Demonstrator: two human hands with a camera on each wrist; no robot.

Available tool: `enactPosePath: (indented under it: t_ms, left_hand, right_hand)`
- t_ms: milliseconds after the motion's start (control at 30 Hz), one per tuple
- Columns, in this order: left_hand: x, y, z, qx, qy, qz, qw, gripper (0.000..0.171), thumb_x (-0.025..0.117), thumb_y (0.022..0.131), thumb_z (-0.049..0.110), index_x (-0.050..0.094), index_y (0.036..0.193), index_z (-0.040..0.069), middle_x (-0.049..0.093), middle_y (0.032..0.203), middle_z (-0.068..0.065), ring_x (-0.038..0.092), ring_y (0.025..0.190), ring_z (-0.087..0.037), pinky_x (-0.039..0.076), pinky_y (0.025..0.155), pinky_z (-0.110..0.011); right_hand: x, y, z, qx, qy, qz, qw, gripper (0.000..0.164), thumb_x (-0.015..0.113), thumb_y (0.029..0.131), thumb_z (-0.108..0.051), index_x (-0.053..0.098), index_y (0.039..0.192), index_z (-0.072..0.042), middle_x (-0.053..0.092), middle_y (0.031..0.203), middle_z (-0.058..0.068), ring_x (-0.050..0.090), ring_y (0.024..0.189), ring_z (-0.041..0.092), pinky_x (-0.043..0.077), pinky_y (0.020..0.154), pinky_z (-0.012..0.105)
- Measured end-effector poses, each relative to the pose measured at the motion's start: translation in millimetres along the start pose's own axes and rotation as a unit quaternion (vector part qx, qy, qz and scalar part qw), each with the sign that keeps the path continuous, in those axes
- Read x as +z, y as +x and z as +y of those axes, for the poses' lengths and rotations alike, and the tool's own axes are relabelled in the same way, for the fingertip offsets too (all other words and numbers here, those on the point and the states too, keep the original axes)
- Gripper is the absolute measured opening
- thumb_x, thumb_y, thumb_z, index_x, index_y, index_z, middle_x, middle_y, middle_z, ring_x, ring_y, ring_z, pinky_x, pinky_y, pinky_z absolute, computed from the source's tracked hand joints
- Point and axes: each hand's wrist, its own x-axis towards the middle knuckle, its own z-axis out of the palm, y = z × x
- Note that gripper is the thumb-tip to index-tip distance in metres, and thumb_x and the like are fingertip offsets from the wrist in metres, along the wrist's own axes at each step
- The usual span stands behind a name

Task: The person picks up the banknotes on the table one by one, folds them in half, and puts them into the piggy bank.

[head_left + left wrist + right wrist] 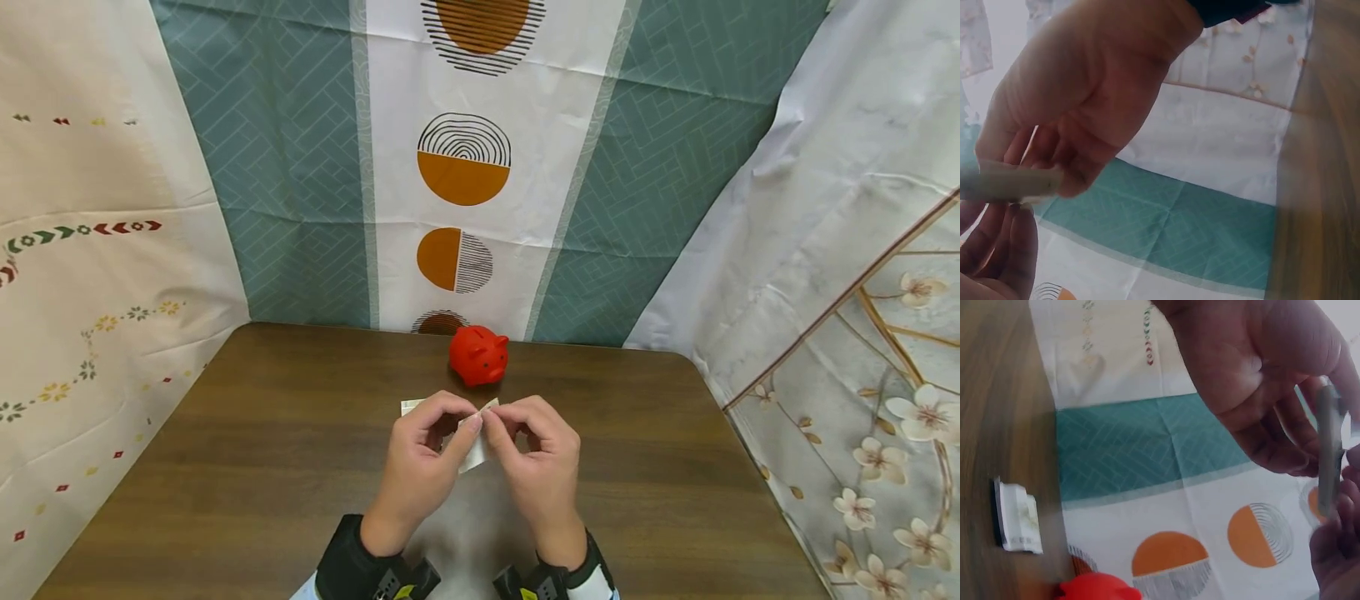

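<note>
Both hands meet over the middle of the table, fingertips close together. Between them is a small pale piece of folded paper (474, 454), blurred in both wrist views. My left hand (422, 467) pinches one side of the paper between thumb and fingers. On the other side, my right hand (538, 462) pinches it the same way. In the left wrist view the paper (1013, 184) looks like a narrow strip, partly covered by fingers. Behind the left hand lies another whitish folded paper (1019, 519) on the tabletop, mostly hidden in the head view.
A red piggy bank (477, 356) stands just beyond the hands, near the back edge of the brown wooden table (300, 433). Patterned cloth (292, 167) hangs behind the table, with more cloth along both sides.
</note>
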Motion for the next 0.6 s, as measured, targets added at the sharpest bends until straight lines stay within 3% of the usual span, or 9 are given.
enactPosePath:
  t_ms: [133, 267, 400, 600]
  left_hand:
    - [2.1, -0.3, -3.3, 0.067, -0.005, -0.012, 0.9976, 0.023, 0.063, 0.093, -0.011, 0.070, 0.108, 0.004, 0.067, 0.100, -0.012, 0.064, 0.089, -0.018, 0.058, 0.076, -0.025]
    - [2.1, 1.7, -3.5, 0.099, 0.016, -0.001, 0.9950, 0.023, 0.067, 0.091, -0.011, 0.073, 0.107, 0.005, 0.064, 0.101, -0.011, 0.062, 0.086, -0.016, 0.056, 0.075, -0.021]
    - [0.9, 2.8, -3.2, 0.087, 0.038, 0.021, 0.9953, 0.020, 0.073, 0.088, -0.007, 0.072, 0.102, 0.007, 0.063, 0.096, -0.009, 0.058, 0.080, -0.018, 0.053, 0.069, -0.021]
    - [-2.3, 2.3, -1.6, 0.003, 0.052, 0.045, 0.9976, 0.026, 0.075, 0.090, -0.002, 0.064, 0.111, 0.008, 0.058, 0.095, -0.005, 0.053, 0.080, -0.017, 0.051, 0.068, -0.021]
  right_hand:
    - [-1.8, -1.3, 2.9, 0.025, 0.042, -0.036, 0.998, 0.021, 0.063, 0.094, 0.009, 0.075, 0.108, -0.001, 0.070, 0.093, 0.013, 0.065, 0.082, 0.015, 0.059, 0.070, 0.023]
    - [-3.8, -0.8, 4.8, 0.034, 0.081, -0.063, 0.994, 0.027, 0.060, 0.092, 0.010, 0.072, 0.115, 0.002, 0.069, 0.095, 0.014, 0.061, 0.079, 0.016, 0.056, 0.063, 0.025]
    - [-4.6, 0.5, 5.1, 0.046, 0.103, -0.079, 0.990, 0.025, 0.062, 0.093, 0.010, 0.073, 0.114, 0.003, 0.069, 0.092, 0.013, 0.058, 0.073, 0.015, 0.053, 0.057, 0.025]
    - [-8.7, 2.5, 5.1, 0.074, 0.112, -0.097, 0.986, 0.022, 0.060, 0.095, 0.010, 0.075, 0.107, 0.001, 0.070, 0.091, 0.012, 0.061, 0.076, 0.015, 0.053, 0.058, 0.025]
